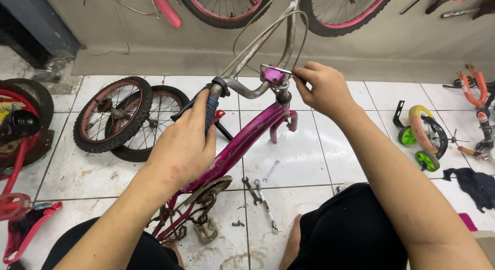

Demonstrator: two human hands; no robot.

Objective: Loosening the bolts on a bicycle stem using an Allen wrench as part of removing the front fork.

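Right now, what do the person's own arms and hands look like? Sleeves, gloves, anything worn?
Both forearms are bare to the edge of the frame: no sleeves show. Left hand and right hand have no gloves, and no rings, watch or bands are visible. Black trousers cover the legs.

I see no packages, signs or screens around me here, and no label that I can make out on anything lying on the floor.

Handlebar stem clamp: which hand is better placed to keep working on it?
Right. The right hand already pinches at the stem clamp, while the left hand is wrapped around the handlebar grip, steadying the magenta bike frame.
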